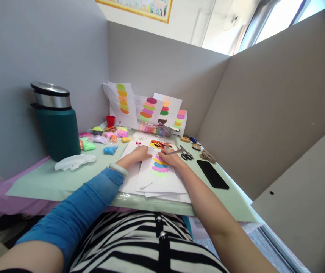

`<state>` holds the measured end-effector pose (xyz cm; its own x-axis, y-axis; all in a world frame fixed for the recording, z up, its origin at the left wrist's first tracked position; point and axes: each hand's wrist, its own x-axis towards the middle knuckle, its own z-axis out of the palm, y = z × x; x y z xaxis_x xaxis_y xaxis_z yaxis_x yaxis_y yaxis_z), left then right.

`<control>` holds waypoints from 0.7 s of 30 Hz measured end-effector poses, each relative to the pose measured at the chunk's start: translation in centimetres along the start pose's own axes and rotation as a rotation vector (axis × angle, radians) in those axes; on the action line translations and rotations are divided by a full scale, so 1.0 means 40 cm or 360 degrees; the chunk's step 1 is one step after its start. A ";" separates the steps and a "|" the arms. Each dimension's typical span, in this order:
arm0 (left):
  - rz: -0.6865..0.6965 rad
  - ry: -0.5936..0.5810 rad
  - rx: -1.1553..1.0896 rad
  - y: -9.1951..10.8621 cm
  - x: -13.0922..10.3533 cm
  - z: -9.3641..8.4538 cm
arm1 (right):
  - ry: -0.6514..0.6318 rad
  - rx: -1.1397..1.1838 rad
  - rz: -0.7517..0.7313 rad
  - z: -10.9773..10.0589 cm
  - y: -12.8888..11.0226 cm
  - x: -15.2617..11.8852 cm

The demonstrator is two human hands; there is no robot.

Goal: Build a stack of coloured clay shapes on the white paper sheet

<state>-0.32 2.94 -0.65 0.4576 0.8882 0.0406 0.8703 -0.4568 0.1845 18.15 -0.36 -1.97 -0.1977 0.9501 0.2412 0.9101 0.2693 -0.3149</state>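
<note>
A white sheet of paper [157,184] lies in front of me, with stacked bands of yellow, blue, pink and pale green colour. Pencil-like marks show near its lower left corner. My left hand [141,153] is closed at the sheet's upper left edge, thumb on the paper. Over the top of the coloured bands, my right hand [170,157] grips a slim grey tool [177,151] that looks like a palette knife. Its working tip is hidden by the fingers. Beneath the sheet are more papers and a printed cover [161,144].
At left stand a green bottle [57,129], a white glove [75,162] and several bagged clay lumps [110,150]. Painted sheets [122,108] lean on the back partition behind a tray of colours [153,129]. At right lie scissors [187,154] and a black phone [212,174].
</note>
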 end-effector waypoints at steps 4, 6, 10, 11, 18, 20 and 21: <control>-0.0007 -0.0009 0.0010 -0.001 0.000 0.001 | -0.0013 -0.0011 0.0002 0.000 0.000 0.001; -0.0004 -0.0012 0.0018 -0.002 0.000 0.001 | -0.0010 -0.0007 -0.0004 0.001 0.001 0.002; 0.0005 -0.0004 0.0033 -0.002 0.000 0.001 | 0.0011 -0.0010 -0.0015 0.002 0.002 0.002; 0.0005 -0.0003 0.0037 -0.001 0.000 0.000 | 0.0014 -0.0012 -0.0018 0.002 0.002 0.002; -0.0031 -0.0030 0.0011 -0.001 0.000 -0.001 | 0.0009 -0.0001 -0.0015 0.001 0.001 0.000; -0.0051 -0.0033 -0.0019 -0.001 0.001 -0.001 | 0.0009 -0.0008 -0.0017 0.000 0.001 0.000; -0.0063 -0.0033 -0.0037 -0.002 0.002 0.000 | 0.0010 -0.0013 -0.0020 0.000 0.001 0.000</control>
<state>-0.36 3.04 -0.66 0.4270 0.9042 0.0128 0.8833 -0.4201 0.2083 18.18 -0.36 -1.98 -0.2066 0.9457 0.2509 0.9106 0.2796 -0.3042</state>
